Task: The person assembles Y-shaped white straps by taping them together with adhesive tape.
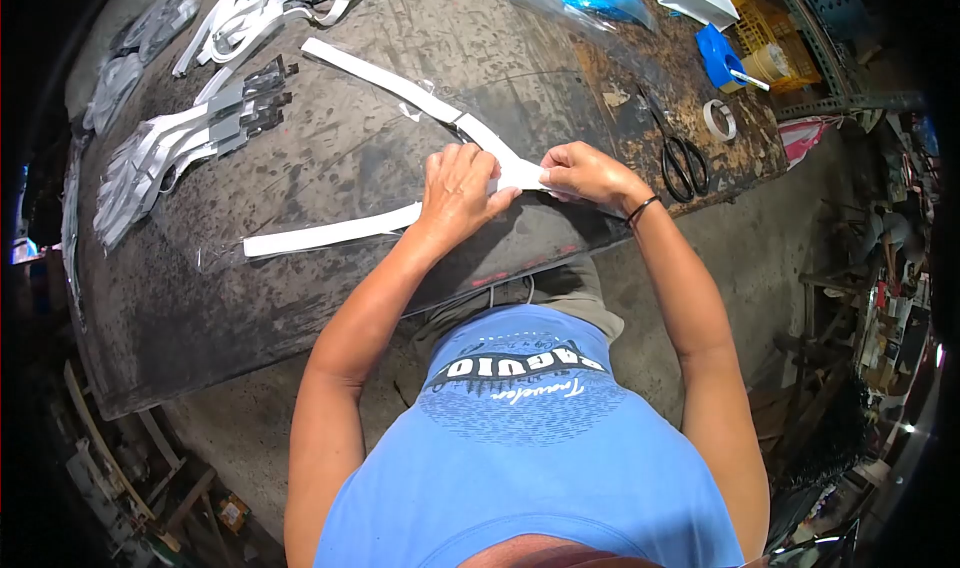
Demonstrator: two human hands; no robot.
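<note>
On the left of the dark worktable lies a stack of bagged white strips with dark ends pointing right. Beyond it, at the far left, is a loose heap of white bands, looped over one another. Right of these, a white strap lies in a V: one arm runs to the far left, the other to the near left, and they meet at the hands near the table's near edge. Whether it is one piece or two, I cannot tell. The left hand is over the meeting place, fingers curled and thumb close to them, gripping the strap. Just right of it, the right hand pinches the strap's right end between thumb and fingers. Farther right lie black-handled scissors, a tape roll and, beyond, a blue tape dispenser.
</note>
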